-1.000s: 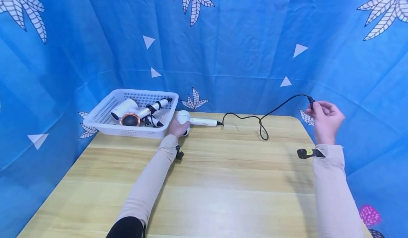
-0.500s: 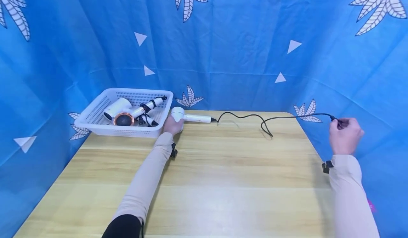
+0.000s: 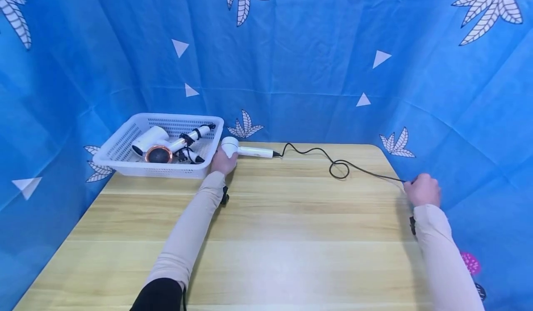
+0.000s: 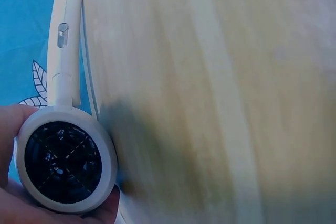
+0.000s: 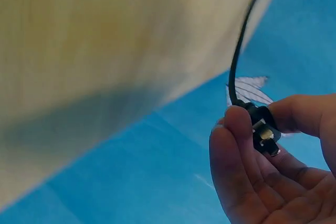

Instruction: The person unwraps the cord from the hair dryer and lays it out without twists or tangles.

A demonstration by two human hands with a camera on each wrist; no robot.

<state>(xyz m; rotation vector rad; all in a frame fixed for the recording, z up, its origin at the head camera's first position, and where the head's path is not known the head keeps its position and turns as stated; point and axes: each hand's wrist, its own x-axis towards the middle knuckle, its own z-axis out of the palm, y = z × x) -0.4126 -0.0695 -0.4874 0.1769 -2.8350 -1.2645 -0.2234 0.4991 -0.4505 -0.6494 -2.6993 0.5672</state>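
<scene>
A white hair dryer (image 3: 256,152) lies near the table's back edge, its handle pointing right. My left hand (image 3: 224,161) grips the dryer's round head; the left wrist view shows thumb and fingers around the head (image 4: 64,161) with its dark grille. From the handle's end a black cord (image 3: 308,151) runs right, with one small loop midway. At the right edge of the table my right hand (image 3: 423,189) pinches the black plug (image 5: 262,129) between thumb and fingertips. Its metal prongs show in the right wrist view.
A white plastic basket (image 3: 125,165) stands at the back left, just beside my left hand. Inside are another white hair dryer (image 3: 151,139) and white-handled tools with wound black cords. A blue patterned curtain (image 3: 291,61) hangs around the wooden table (image 3: 266,227).
My right hand went outward to the right, then down and back toward the table with the plug. The cord now lies lower, its loop rounder. My left hand stays on the hair dryer.
</scene>
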